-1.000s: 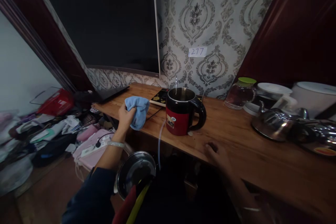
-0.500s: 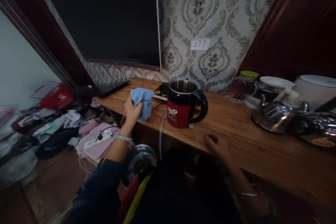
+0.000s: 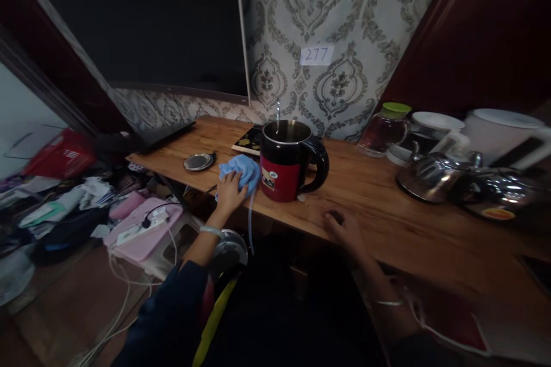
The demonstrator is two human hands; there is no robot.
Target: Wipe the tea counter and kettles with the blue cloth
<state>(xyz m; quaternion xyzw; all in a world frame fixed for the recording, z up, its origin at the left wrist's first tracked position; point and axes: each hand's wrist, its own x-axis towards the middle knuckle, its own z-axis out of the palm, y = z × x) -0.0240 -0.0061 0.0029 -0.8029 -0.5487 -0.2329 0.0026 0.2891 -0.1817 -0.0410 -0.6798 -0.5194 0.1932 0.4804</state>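
My left hand is closed on a bunched blue cloth at the table's front edge, just left of a kettle. This red and black electric kettle stands upright without a lid, its handle to the right. A shiny metal piece sticks up at its far rim. A clear tube hangs over the table edge beside the cloth. To the right of the kettle, my right hand rests at the table's edge, fingers loosely curled, thumb apart, nothing visible in it.
A round metal lid lies left of the cloth, and a black hot plate behind it. Metal kettles and a green-lidded jug stand at the right. Below are a pan and a pink stool with a power strip.
My left hand has brought the cloth down and right, onto the table edge beside the kettle. The round lid has come into view. My right hand stays near the edge.
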